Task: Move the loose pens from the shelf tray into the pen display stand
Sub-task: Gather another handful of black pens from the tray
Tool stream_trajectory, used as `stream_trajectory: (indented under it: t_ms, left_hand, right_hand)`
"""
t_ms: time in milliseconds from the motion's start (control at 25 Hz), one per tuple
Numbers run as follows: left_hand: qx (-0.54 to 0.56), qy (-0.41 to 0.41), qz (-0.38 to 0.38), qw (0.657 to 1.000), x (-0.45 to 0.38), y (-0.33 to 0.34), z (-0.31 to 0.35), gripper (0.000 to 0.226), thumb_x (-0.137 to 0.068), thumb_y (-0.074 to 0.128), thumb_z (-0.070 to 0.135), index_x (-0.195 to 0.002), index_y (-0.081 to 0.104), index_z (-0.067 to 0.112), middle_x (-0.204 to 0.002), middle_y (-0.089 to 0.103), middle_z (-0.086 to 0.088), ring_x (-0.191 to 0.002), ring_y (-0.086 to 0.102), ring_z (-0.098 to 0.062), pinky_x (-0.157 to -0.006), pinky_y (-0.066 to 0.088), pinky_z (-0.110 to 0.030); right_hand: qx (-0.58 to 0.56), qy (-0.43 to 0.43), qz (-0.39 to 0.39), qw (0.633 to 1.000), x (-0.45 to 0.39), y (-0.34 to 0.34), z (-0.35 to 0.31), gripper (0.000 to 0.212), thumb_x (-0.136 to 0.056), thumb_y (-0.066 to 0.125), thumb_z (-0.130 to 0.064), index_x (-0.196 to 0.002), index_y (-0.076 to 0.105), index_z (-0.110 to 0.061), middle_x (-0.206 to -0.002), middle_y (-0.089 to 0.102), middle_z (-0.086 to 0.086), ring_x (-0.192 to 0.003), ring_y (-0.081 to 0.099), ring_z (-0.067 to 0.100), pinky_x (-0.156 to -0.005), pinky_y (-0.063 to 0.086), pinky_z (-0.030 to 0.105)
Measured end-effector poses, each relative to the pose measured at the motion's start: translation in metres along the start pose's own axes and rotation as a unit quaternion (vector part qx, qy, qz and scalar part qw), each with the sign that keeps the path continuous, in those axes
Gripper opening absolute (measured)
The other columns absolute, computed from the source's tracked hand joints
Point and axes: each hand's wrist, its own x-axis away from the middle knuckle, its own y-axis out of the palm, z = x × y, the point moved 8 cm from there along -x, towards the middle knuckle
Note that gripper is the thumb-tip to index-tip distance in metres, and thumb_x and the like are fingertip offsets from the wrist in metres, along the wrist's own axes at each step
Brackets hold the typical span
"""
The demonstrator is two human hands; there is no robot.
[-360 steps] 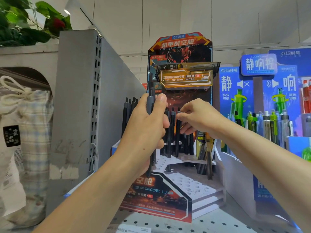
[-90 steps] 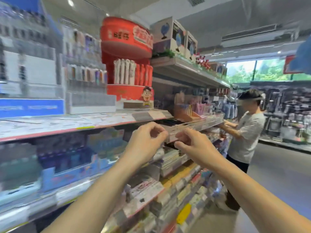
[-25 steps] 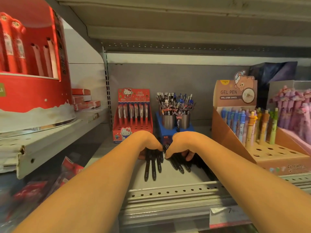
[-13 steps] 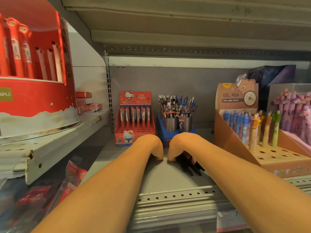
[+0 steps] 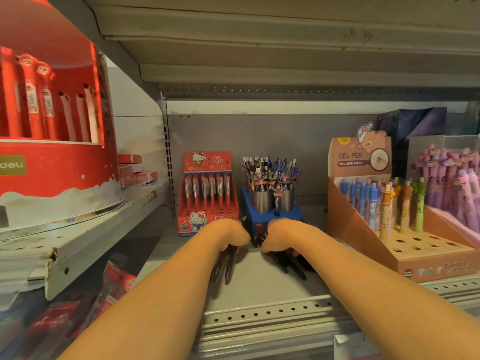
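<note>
Two bunches of loose black pens lie on the grey shelf [image 5: 259, 287]. My left hand [image 5: 231, 236] is curled round one bunch of black pens [image 5: 226, 266]; their ends stick out below the wrist, and one tip shows beyond the knuckles. My right hand [image 5: 280, 237] is curled over the other bunch of black pens [image 5: 291, 265], which spreads out under its palm. The fingers of both hands are hidden behind the backs of the hands. The pen display stand is out of view.
Behind the hands stand a red Hello Kitty pen box [image 5: 207, 193] and a blue stand with metal cups of pens [image 5: 271, 201]. A brown GEL PEN box [image 5: 363, 229] and pink pens [image 5: 454, 193] stand to the right. A red round display [image 5: 52, 165] stands left, and an upper shelf hangs low overhead.
The black pens under my left hand, hidden half a second ago, now show below its wrist. Both hands stay over the pens, a little farther apart.
</note>
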Motion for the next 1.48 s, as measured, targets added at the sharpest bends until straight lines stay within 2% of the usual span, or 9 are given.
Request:
stream_trajectory:
  t_ms: [160, 320, 520, 720, 840, 1000, 1200, 1360, 1480]
  left_hand:
    - [0.073, 0.026, 0.017, 0.997, 0.01, -0.019, 0.003, 0.024, -0.099, 0.047, 0.01, -0.076, 0.051, 0.008, -0.069, 0.051, -0.007, -0.059, 0.047, -0.019, -0.061, 0.043, -0.029]
    - [0.203, 0.105, 0.046, 0.973, 0.02, -0.033, 0.021, 0.002, -0.1, 0.051, 0.01, -0.099, 0.051, 0.008, -0.073, 0.052, -0.006, -0.058, 0.047, -0.016, -0.053, 0.042, -0.027]
    - [0.281, 0.228, 0.061, 0.93, 0.029, -0.031, 0.045, 0.014, -0.099, 0.059, 0.022, -0.107, 0.051, 0.015, -0.072, 0.05, -0.001, -0.058, 0.046, -0.013, -0.052, 0.042, -0.027]
    - [0.358, 0.282, 0.094, 0.885, 0.037, -0.028, 0.067, 0.053, -0.095, 0.064, 0.024, -0.142, 0.039, 0.032, -0.066, 0.056, 0.001, -0.052, 0.047, -0.009, -0.048, 0.043, -0.024]
    - [0.383, 0.344, 0.166, 0.841, 0.053, -0.035, 0.077, 0.051, -0.096, 0.061, 0.016, -0.138, 0.042, 0.037, -0.091, 0.065, -0.002, -0.056, 0.059, -0.008, -0.052, 0.05, -0.024]
    - [0.397, 0.327, 0.227, 0.827, 0.061, -0.036, 0.062, 0.063, -0.093, 0.064, 0.016, -0.144, 0.038, 0.041, -0.124, 0.062, -0.002, -0.085, 0.067, -0.018, -0.073, 0.057, -0.028]
    - [0.424, 0.305, 0.229, 0.821, 0.065, -0.027, 0.05, 0.057, -0.091, 0.068, 0.016, -0.134, 0.04, 0.04, -0.092, 0.065, 0.011, -0.06, 0.059, -0.001, -0.052, 0.048, -0.015]
    - [0.448, 0.271, 0.172, 0.834, 0.062, -0.013, 0.044, 0.052, -0.092, 0.062, 0.009, -0.135, 0.039, 0.028, -0.058, 0.054, 0.003, -0.041, 0.047, -0.004, -0.044, 0.043, -0.018]
    - [0.494, 0.263, 0.202, 0.804, 0.067, -0.031, 0.039, 0.033, -0.097, 0.057, 0.013, -0.119, 0.045, 0.036, -0.061, 0.058, 0.003, -0.042, 0.049, -0.004, -0.042, 0.043, -0.021]
  right_hand:
    - [-0.107, 0.043, 0.067, 0.991, -0.008, -0.021, 0.013, 0.036, -0.101, 0.057, -0.032, -0.124, 0.051, -0.005, -0.1, 0.053, 0.009, -0.089, 0.054, 0.026, -0.08, 0.054, 0.036]
    - [-0.28, 0.043, 0.174, 0.943, -0.012, -0.042, 0.019, 0.031, -0.104, 0.046, -0.018, -0.123, 0.059, 0.003, -0.098, 0.059, 0.014, -0.082, 0.057, 0.027, -0.072, 0.052, 0.038]
    - [-0.556, 0.027, 0.217, 0.802, -0.004, -0.049, 0.026, 0.041, -0.108, 0.037, -0.038, -0.112, 0.061, -0.005, -0.07, 0.061, 0.008, -0.045, 0.052, 0.014, -0.041, 0.043, 0.023]
    - [-0.715, -0.044, 0.227, 0.66, -0.002, -0.067, 0.02, 0.05, -0.096, 0.056, -0.058, -0.123, 0.06, -0.016, -0.119, 0.069, 0.011, -0.1, 0.07, 0.031, -0.087, 0.059, 0.05]
    - [-0.746, -0.126, 0.25, 0.604, 0.005, -0.078, 0.015, 0.033, -0.094, 0.065, -0.049, -0.106, 0.069, -0.017, -0.113, 0.075, 0.014, -0.102, 0.073, 0.032, -0.092, 0.057, 0.053]
    - [-0.752, -0.2, 0.19, 0.599, 0.005, -0.076, -0.001, 0.026, -0.094, 0.069, -0.039, -0.107, 0.07, -0.016, -0.114, 0.075, 0.013, -0.109, 0.071, 0.029, -0.103, 0.051, 0.053]
    - [-0.688, -0.225, 0.163, 0.67, 0.016, -0.071, -0.015, 0.027, -0.095, 0.066, -0.041, -0.107, 0.071, -0.017, -0.11, 0.077, 0.004, -0.104, 0.072, 0.03, -0.099, 0.051, 0.063]
    - [-0.629, -0.251, 0.124, 0.726, 0.023, -0.066, -0.024, 0.048, -0.088, 0.068, -0.052, -0.115, 0.066, -0.013, -0.108, 0.078, 0.0, -0.094, 0.071, 0.046, -0.055, 0.058, 0.05]
    - [-0.644, -0.265, 0.049, 0.716, 0.022, -0.062, -0.029, 0.072, -0.08, 0.074, -0.061, -0.132, 0.061, -0.014, -0.114, 0.073, 0.012, -0.089, 0.064, 0.047, -0.072, 0.059, 0.051]
